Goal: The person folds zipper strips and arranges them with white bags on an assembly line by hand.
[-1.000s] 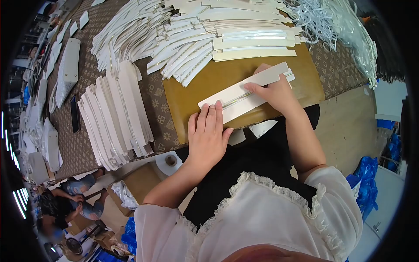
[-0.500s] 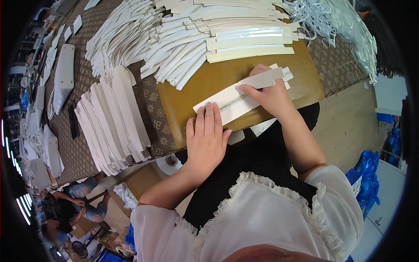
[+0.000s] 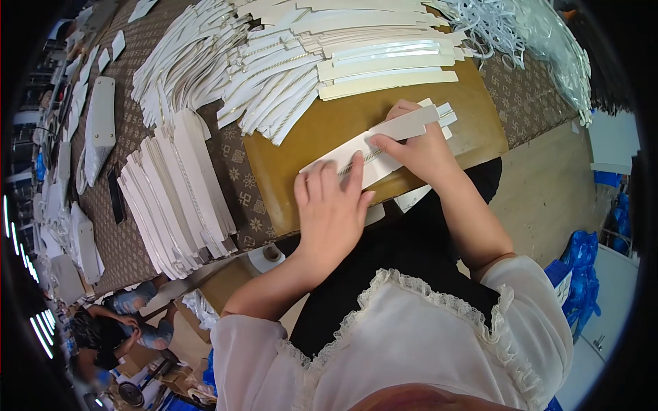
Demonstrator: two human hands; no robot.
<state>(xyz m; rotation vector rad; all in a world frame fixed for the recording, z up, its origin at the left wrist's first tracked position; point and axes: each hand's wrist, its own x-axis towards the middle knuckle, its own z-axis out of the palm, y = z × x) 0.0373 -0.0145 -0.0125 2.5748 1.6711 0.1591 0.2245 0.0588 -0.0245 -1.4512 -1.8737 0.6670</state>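
A cream zipper panel (image 3: pixel 403 125), a long strip with metal zipper teeth along it, lies at a slant over the tan board (image 3: pixel 473 120). My right hand (image 3: pixel 426 152) grips its right part, thumb on top and fingers curled round the far edge. On the strip's left end rests my left hand (image 3: pixel 329 212), its fingers apart and the index finger stretched along the zipper teeth. Short zipper tape ends (image 3: pixel 445 113) stick out past the right hand.
Beyond the board lie heaps of white zipper strips (image 3: pixel 274 82) and cream strips (image 3: pixel 387 89). A row of stacked zipper panels (image 3: pixel 175 198) sits at left. White cords (image 3: pixel 483 27) and clear plastic (image 3: pixel 548 48) lie at far right. Another person (image 3: pixel 103 335) sits at lower left.
My left hand's fingers have spread, and its index finger has moved right along the zipper. My right hand keeps its grip, with the panel shifted very slightly left.
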